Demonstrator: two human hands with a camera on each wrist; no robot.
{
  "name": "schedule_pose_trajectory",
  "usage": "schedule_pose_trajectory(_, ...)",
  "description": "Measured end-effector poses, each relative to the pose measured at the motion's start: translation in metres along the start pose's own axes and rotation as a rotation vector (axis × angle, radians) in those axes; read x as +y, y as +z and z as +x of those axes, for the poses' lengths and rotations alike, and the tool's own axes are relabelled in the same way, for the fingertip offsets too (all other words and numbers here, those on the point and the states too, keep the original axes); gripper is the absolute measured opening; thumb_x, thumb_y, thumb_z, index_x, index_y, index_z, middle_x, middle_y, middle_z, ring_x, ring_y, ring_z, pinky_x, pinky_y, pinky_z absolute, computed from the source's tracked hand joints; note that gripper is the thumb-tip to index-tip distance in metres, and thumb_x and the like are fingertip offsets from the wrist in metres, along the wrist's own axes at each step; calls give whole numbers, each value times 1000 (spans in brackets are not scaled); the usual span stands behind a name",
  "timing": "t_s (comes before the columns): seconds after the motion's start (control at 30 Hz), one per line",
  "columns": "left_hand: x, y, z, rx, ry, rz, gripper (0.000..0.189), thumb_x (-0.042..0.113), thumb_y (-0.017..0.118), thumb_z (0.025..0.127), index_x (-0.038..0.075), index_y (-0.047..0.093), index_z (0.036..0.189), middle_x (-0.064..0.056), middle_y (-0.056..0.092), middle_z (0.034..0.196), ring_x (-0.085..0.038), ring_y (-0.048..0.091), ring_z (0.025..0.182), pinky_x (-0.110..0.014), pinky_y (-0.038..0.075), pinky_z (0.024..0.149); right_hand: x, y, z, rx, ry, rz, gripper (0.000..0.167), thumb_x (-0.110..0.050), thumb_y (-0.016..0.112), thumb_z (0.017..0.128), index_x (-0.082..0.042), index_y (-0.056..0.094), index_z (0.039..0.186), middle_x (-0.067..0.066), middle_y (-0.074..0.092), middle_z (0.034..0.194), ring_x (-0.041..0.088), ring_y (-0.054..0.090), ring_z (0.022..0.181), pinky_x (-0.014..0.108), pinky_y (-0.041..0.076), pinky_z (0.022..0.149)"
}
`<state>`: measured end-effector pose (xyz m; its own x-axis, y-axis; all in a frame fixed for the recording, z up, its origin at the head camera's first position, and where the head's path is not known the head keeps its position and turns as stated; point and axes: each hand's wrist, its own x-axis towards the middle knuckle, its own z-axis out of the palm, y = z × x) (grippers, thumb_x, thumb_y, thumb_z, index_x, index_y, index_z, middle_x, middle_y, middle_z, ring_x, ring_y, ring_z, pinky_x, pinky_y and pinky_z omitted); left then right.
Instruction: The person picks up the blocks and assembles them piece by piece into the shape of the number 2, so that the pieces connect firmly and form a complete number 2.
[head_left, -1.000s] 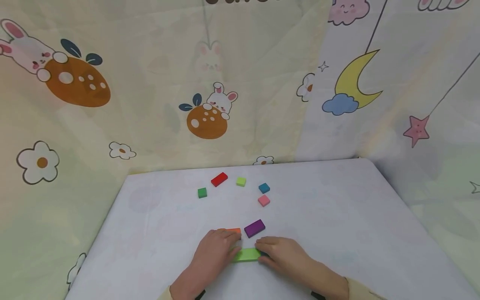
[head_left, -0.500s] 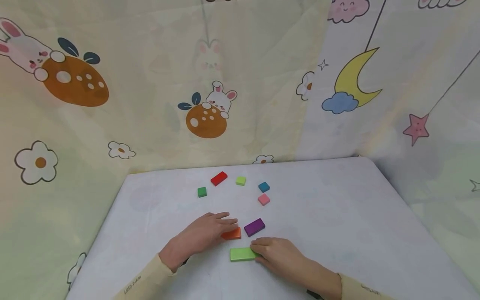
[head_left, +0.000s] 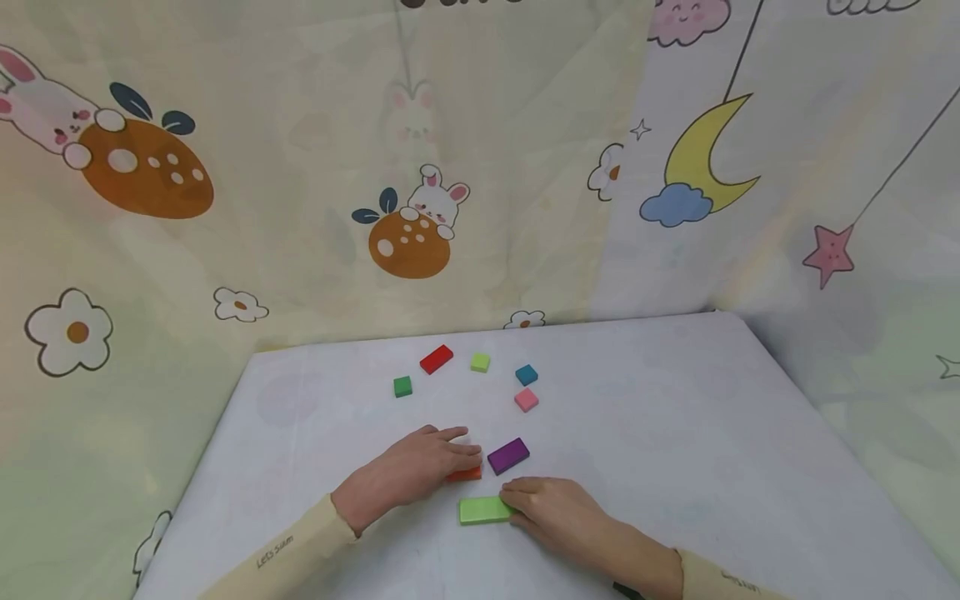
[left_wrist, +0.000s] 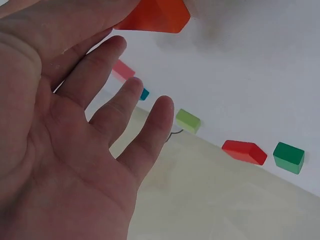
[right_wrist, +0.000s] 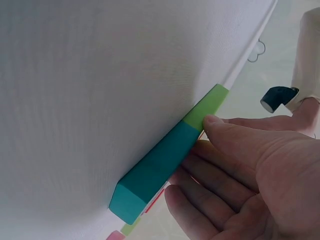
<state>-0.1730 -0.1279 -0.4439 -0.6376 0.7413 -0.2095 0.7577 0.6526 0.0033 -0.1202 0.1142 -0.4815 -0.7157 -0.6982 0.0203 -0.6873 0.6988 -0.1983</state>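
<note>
In the head view my left hand (head_left: pixel 420 467) lies over an orange block (head_left: pixel 467 475). Its thumb and forefinger pinch the block while the other fingers stay spread, as the left wrist view shows. My right hand (head_left: pixel 555 512) is at the right end of a long light green block (head_left: pixel 482 510). A teal block (right_wrist: pixel 155 165) lies end to end with the green one in the right wrist view; my thumb and fingers grip the pair around their seam. From the head, that hand hides the teal block. Just beyond both hands a purple block (head_left: pixel 508 456) lies askew.
Farther back on the white table (head_left: pixel 660 417) lie a red block (head_left: pixel 437 359), a small green block (head_left: pixel 402 387), a small lime block (head_left: pixel 480 362), a blue block (head_left: pixel 527 375) and a pink block (head_left: pixel 527 400). A printed cloth (head_left: pixel 300 208) hangs behind.
My left hand has left the light green block, moved away and left, and taken hold of the orange block. The right hand has stayed at the light green block, shifting slightly left.
</note>
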Motion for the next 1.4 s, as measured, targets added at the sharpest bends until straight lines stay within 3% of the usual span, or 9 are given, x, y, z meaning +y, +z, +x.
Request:
schedule_pose_trajectory(0.27,-1,-1,5,-38,37,46,57,11,73,91,31,58,142,13,61,141,-19,49,141,-41,52,105,2,3,-2,19,-5,-1,30,-24,73,92,-15,73,121,-4,74,119,10,70,110,29,59,90)
schedule_pose_trajectory(0.53,-4,-1,7,-74,52,57,59,12,75,90,32,57,143,15,60,142,-17,49,141,-41,51,106,1,2,0,-12,19,4,31,-26,72,93,-16,72,123,-5,74,120,10,70,111,29,59,90)
schedule_pose_trajectory(0.87,-10,-1,1,-73,44,65,61,14,75,90,31,55,145,13,59,144,-19,49,141,-41,52,105,0,2,-1,-8,26,20,32,-24,72,93,-15,72,123,-3,74,121,11,70,111,30,59,90)
schedule_pose_trajectory(1.2,-13,3,5,-49,65,96,59,16,78,88,31,59,142,13,63,139,-18,52,138,-40,53,103,-3,0,-1,-18,43,33,32,-24,72,93,-15,71,124,-3,73,122,12,70,111,30,59,90)
schedule_pose_trajectory(1.4,-15,1,8,-53,45,37,58,18,81,85,30,62,139,12,66,135,-19,55,136,-42,54,102,0,2,-2,-15,45,37,33,-25,72,93,-15,72,124,-3,74,120,12,70,111,30,59,90)
